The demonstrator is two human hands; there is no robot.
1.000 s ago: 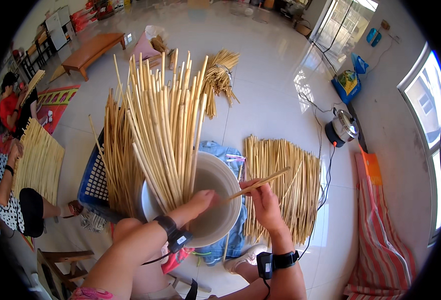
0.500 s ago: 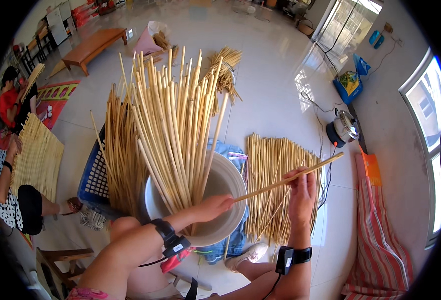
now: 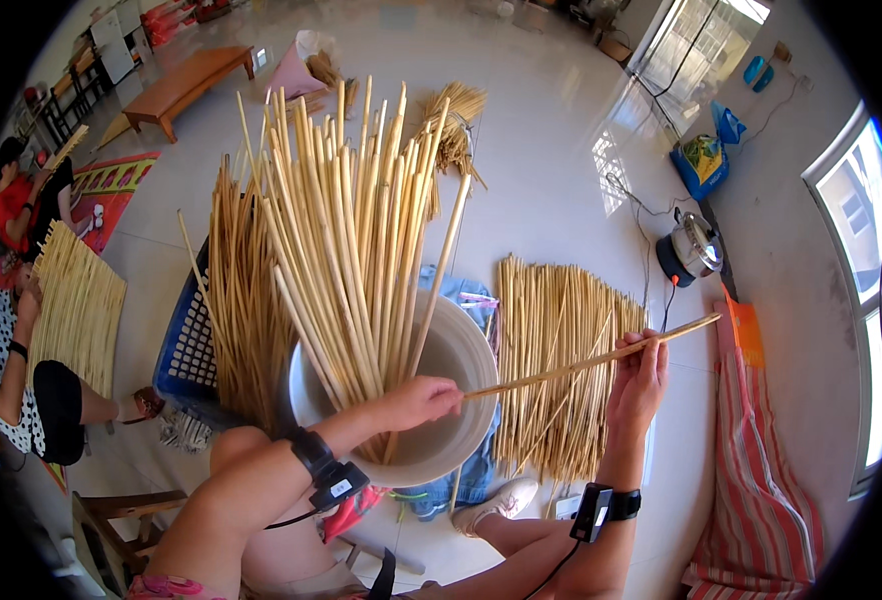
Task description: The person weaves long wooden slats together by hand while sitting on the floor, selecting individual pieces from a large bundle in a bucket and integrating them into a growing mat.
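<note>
One thin tan stalk [image 3: 551,374] stretches between my two hands, rising toward the right. My left hand [image 3: 423,400] is closed around its lower end, over the rim of a white bucket [image 3: 474,440]. Near the stalk's upper end, my right hand [image 3: 639,378] pinches it with the fingertips. A thick bunch of pale stalks [image 3: 356,250] stands in the bucket, leaning outward at the top. Below and behind the held stalk, a flat layer of stalks [image 3: 551,310] lies side by side on the floor.
Left of the bucket, a blue plastic basket [image 3: 186,350] holds more stalks. Two people [image 3: 21,200] sit at the far left, one by a stalk mat [image 3: 81,310]. A low wooden table [image 3: 186,88] stands farther back. An electric pot [image 3: 696,245] with cords sits near the right wall.
My right hand has moved right with the stalk's upper end. My left hand has shifted slightly, still holding the lower end. The stalk now lies at a flatter angle.
</note>
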